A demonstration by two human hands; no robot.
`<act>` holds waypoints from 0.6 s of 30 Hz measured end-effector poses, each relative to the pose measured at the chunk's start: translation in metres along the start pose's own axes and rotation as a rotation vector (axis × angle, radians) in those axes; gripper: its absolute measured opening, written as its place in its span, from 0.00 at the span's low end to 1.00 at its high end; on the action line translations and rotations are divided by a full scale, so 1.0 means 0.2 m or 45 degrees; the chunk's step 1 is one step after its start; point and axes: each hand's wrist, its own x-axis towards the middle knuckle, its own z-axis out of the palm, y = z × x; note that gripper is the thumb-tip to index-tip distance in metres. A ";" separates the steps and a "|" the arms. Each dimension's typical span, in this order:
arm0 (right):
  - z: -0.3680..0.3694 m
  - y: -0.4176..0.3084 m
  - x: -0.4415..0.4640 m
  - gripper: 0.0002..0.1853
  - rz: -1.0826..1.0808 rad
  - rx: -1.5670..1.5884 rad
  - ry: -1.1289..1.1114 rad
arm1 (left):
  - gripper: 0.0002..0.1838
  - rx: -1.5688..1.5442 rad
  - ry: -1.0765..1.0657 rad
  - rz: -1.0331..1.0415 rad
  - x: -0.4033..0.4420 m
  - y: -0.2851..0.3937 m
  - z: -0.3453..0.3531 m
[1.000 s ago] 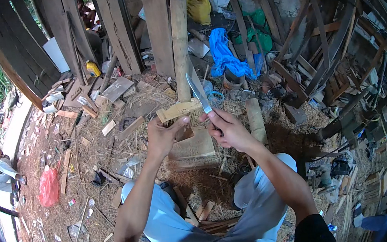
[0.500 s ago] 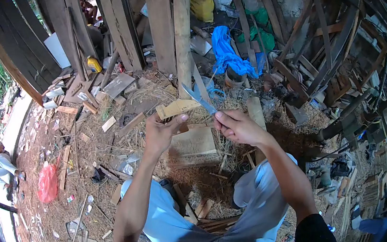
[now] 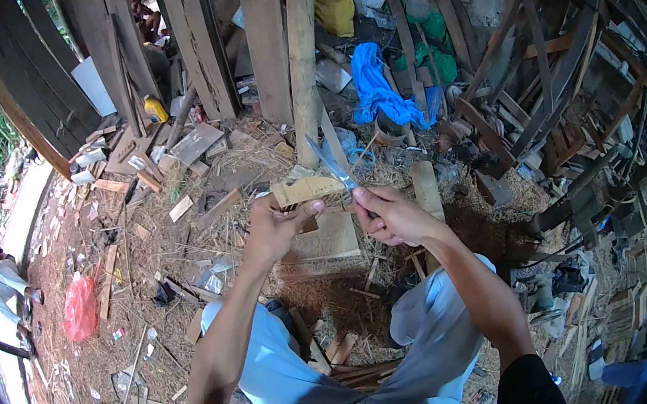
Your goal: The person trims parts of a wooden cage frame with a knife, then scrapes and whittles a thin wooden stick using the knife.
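Observation:
My left hand (image 3: 277,228) is closed on the lower left end of a pale piece of wood (image 3: 307,190), which has a shaped edge and dark marks near the fingers. In my right hand (image 3: 396,213) is a knife (image 3: 330,161), its handle mostly hidden by the fingers. The blade points up and to the left, past the right end of the wood; I cannot tell whether they touch. Below both hands a thick wooden block (image 3: 319,244) sits on the ground between my feet.
Wood scraps and shavings cover the ground. A bamboo post (image 3: 304,59) stands ahead, with a blue plastic sheet (image 3: 379,86) to its right. A red plastic bag (image 3: 80,307) lies left, near a seated person (image 3: 6,281). Stacked timber (image 3: 568,91) fills the right side.
The knife blade has tipped slightly more upright. The piece of wood has turned a little and sits slightly lower, still in my left hand.

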 end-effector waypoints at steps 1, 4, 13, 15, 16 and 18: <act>0.01 0.00 0.00 0.20 0.008 0.038 0.052 | 0.14 -0.037 0.005 -0.044 0.00 -0.02 0.01; 0.03 0.01 0.02 0.20 0.001 0.120 0.099 | 0.14 -0.095 0.075 -0.086 0.00 0.00 0.05; 0.08 0.02 0.05 0.19 -0.014 0.332 0.187 | 0.15 0.265 0.238 0.096 -0.01 -0.12 0.12; 0.08 0.02 0.06 0.19 -0.015 0.402 0.200 | 0.16 0.214 0.238 0.135 0.00 -0.14 0.14; 0.08 0.01 0.06 0.19 -0.029 0.434 0.189 | 0.16 0.242 0.254 0.122 0.00 -0.13 0.15; 0.10 0.01 0.05 0.19 -0.038 0.461 0.175 | 0.15 0.267 0.278 0.107 0.00 -0.13 0.16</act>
